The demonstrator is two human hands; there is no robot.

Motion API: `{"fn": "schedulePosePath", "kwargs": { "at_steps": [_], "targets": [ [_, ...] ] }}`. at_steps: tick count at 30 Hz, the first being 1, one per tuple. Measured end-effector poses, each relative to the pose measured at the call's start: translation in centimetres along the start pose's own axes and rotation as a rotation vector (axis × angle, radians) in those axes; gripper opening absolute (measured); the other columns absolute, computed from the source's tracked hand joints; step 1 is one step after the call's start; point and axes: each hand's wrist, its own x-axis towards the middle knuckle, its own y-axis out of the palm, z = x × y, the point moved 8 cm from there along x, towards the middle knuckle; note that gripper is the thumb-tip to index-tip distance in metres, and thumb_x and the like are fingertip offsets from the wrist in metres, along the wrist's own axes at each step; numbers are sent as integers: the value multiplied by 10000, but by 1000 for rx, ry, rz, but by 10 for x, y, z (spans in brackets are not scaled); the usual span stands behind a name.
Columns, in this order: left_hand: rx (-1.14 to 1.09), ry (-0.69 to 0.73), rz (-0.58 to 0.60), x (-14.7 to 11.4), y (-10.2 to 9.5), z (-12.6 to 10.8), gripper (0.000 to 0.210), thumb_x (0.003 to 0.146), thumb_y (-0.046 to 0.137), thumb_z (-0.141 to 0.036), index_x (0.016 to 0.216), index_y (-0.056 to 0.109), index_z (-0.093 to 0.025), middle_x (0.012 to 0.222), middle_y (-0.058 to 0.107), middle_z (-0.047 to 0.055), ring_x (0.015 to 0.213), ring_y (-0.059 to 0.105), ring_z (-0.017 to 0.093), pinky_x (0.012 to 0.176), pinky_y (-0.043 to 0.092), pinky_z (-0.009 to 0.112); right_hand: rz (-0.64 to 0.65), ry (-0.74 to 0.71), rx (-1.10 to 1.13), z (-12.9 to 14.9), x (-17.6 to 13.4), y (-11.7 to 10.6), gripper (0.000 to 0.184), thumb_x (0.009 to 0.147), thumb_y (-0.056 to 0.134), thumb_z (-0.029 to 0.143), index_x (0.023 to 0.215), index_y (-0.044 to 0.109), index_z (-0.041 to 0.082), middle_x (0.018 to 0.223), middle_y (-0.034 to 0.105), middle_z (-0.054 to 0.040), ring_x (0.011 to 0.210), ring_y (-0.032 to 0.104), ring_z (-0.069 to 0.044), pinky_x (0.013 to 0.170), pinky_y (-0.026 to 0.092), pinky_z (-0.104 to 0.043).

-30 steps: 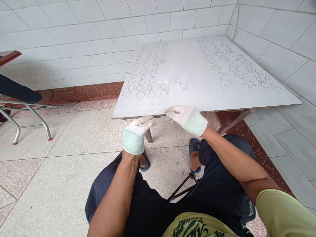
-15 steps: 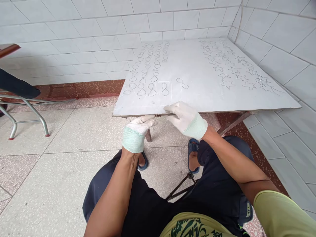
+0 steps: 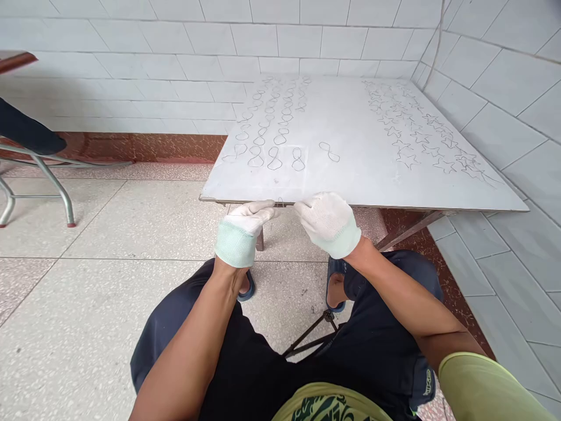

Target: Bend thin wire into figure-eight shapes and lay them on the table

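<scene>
The left hand (image 3: 250, 216) and the right hand (image 3: 326, 216) are each covered by a close-fitting white knitted glove. At the wrist end of each hand sits a ribbed cuff (image 3: 235, 242) in pale mint green. Between cuff and shirt the forearms are bare. Farther up the arm from the right hand is a short yellow-green sleeve (image 3: 486, 383) with a paler hem. Below both hands, the same-coloured shirt (image 3: 284, 411) bears a dark green curling print. The loose trousers (image 3: 175, 333) are dark navy, almost black in the middle; on the leg below the right hand is a small light marking (image 3: 429, 382), too small to read. Beneath each hand shows an open-heeled blue slipper (image 3: 336, 269).
</scene>
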Motion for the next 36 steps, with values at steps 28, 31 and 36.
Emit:
{"fn": "schedulePosePath", "kwargs": {
  "at_steps": [28,31,36],
  "targets": [
    [-7,29,-36,-1,0,-8,379,616,937,-373,905,831,-151,812,803,79,864,756,261,878,579,394,125,716,1449,-19,-5,43,325,965,687,451,778,709,186,773,759,-38,586,614,-116,563,479,-252],
    [11,23,-8,-2,5,-7,388,591,947,-386,875,826,-153,808,800,86,879,757,273,885,575,408,96,753,1538,-22,-6,48,305,970,684,433,797,715,183,727,749,-33,538,585,-106,520,458,-245],
    [11,14,26,0,6,-4,371,593,959,-385,859,827,-163,799,802,79,867,762,273,880,579,412,46,720,1628,-24,-6,49,266,955,687,407,827,736,180,680,731,-17,520,577,-110,518,457,-252]
  ]
}}
